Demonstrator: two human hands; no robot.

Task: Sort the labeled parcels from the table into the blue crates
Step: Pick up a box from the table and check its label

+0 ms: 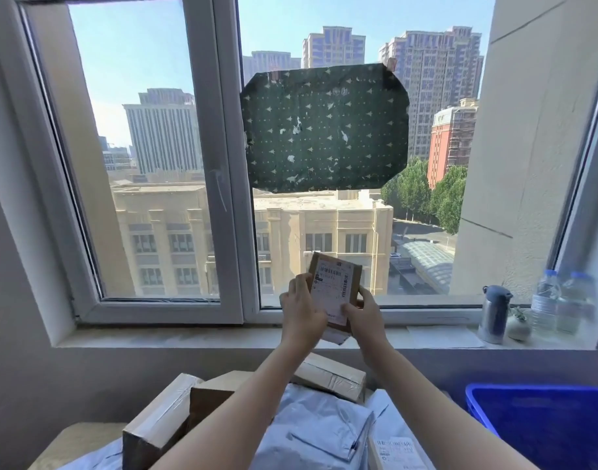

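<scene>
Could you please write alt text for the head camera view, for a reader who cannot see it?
A left hand and a right hand hold a small labeled cardboard parcel up before a window. Below lie more cardboard boxes and pale mailer bags, with a blue crate at the right.

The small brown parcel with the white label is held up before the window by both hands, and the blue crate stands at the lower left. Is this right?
Not quite: the head view shows the blue crate at the lower right, not left. The rest holds: left hand and right hand hold the small brown parcel up before the window.
</scene>
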